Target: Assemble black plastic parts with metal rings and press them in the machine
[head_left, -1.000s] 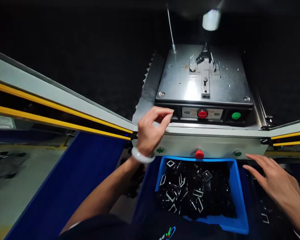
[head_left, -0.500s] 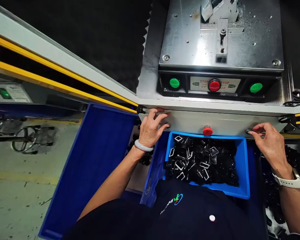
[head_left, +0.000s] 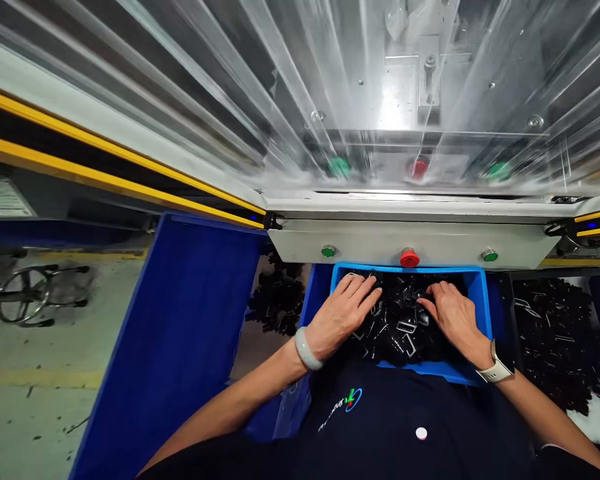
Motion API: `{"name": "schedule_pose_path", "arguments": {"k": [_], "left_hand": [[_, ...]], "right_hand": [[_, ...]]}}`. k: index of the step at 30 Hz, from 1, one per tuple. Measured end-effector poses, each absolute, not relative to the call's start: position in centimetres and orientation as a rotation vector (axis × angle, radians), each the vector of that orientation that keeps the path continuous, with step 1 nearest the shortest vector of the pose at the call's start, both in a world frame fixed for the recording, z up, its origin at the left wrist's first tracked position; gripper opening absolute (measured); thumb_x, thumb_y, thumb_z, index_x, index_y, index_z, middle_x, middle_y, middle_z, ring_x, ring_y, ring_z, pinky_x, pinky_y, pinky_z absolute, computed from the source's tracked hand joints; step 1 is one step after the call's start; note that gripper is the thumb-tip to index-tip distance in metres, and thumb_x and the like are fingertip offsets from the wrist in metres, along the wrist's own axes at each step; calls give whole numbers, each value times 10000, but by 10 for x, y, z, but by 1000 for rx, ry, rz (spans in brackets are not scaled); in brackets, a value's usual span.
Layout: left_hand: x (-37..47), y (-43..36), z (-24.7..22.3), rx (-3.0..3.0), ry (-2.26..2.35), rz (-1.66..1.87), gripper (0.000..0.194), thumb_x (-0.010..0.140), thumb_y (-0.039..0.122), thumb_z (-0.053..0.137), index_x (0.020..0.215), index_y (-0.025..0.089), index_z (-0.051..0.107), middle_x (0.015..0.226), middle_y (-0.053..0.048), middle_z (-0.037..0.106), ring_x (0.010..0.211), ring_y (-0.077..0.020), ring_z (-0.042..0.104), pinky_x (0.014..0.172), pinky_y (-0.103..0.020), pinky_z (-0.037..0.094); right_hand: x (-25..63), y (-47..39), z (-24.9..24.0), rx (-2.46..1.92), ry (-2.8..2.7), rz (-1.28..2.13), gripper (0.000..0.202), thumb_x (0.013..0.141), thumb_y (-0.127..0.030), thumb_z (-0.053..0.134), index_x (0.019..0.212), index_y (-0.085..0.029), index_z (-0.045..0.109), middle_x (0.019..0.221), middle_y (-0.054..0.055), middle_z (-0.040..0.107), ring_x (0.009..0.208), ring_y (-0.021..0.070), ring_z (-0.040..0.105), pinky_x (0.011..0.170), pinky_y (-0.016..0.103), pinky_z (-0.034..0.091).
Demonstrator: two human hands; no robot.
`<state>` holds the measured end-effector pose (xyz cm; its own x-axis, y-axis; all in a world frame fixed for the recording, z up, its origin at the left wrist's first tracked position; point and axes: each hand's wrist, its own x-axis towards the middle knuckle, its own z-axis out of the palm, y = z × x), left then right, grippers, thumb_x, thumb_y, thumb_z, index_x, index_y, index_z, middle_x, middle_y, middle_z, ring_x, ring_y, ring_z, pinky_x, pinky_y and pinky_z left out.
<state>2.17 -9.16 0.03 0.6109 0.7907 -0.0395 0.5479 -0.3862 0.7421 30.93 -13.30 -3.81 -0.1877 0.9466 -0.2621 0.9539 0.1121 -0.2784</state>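
A light-blue bin (head_left: 486, 303) stands in front of my body, filled with shiny black plastic parts (head_left: 397, 310), some with pale rectangular rims. My left hand (head_left: 341, 315) reaches over its left side, fingers stretched and slightly apart on the parts. Over the right side, my right hand (head_left: 457, 319) lies on the heap with thumb and fingers apart. Neither hand visibly holds a part; the fingertips are partly lost among the dark pieces.
A clear ribbed cover (head_left: 300, 87) hangs before the machine's metal plate (head_left: 400, 100). On the pale front panel (head_left: 370, 240) are a green left button (head_left: 329, 251), a red stop button (head_left: 409, 258) and a green right button (head_left: 490, 255). A dark-blue crate (head_left: 180, 320) stands left; more black parts (head_left: 555, 333) lie right.
Both hands have left the panel's two green buttons and moved inward and down to the bin. The clear cover now spans the machine opening, which was uncovered before.
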Motion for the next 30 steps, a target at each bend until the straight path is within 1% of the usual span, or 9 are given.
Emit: {"name": "schedule_pose_path", "arguments": {"k": [2,5,9,11,13,18,22,25,30], "left_hand": [[25,-87,11,1968,1058,535,392,1021,152,505,1326,256,728,1409,-162,672,1307,-338,613,1148,-592,430],[33,-80,33,1544,1066,693,294,1030,318,606,1277,257,754,1324,-143,687,1230,-292,637,1070,-471,525],[47,-70,38,726,929,773,382,944,498,743,1177,199,789,1148,-124,733,992,-230,692,879,-351,589],[53,-66,30,486,861,793,417,868,488,834,1150,182,797,1110,-112,746,965,-216,693,885,-338,586],[58,-63,21,387,836,813,393,834,429,874,1125,173,801,1141,-107,746,1014,-219,689,926,-334,578],[60,-61,2,306,840,836,299,845,329,856,1097,184,789,1154,-75,738,1035,-200,683,944,-318,572],[60,-59,-4,268,844,838,272,842,291,850,1089,198,783,1165,-64,742,1051,-198,684,944,-315,571],[64,-57,-1,282,846,831,298,840,319,861,1099,191,788,1176,-71,747,1057,-198,683,945,-310,564],[80,-60,16,502,931,864,384,857,474,853,1115,194,803,1149,-92,771,1030,-208,694,888,-306,560]], "right_hand": [[311,-134,-44,2025,2341,-614,305,1076,-459,470,1042,-212,646,1006,120,710,931,277,675,717,368,495],[314,-135,-48,2081,2338,-622,308,1074,-482,463,1035,-222,625,992,106,698,917,264,668,685,355,487],[313,-138,-49,2167,2327,-665,290,1065,-488,479,1007,-235,607,982,86,689,910,251,669,663,342,483],[311,-138,-47,2208,2312,-715,261,1057,-473,501,1002,-241,608,983,75,686,912,249,672,666,338,490],[309,-138,-43,2241,2292,-821,230,1049,-454,523,997,-249,613,977,62,686,911,241,677,659,330,495],[314,-134,-34,2307,2249,-1214,215,1026,-421,540,942,-255,646,926,45,695,846,212,682,706,339,537],[328,-125,-15,2468,2223,-1373,239,997,-449,584,948,-249,704,964,64,710,828,218,673,771,380,556],[333,-116,13,2575,2220,-1428,239,966,-484,660,939,-262,744,991,56,721,852,213,674,787,368,560],[317,-99,62,2633,2295,-1592,210,940,-476,729,977,-277,786,985,27,747,880,187,700,780,316,575]]}}
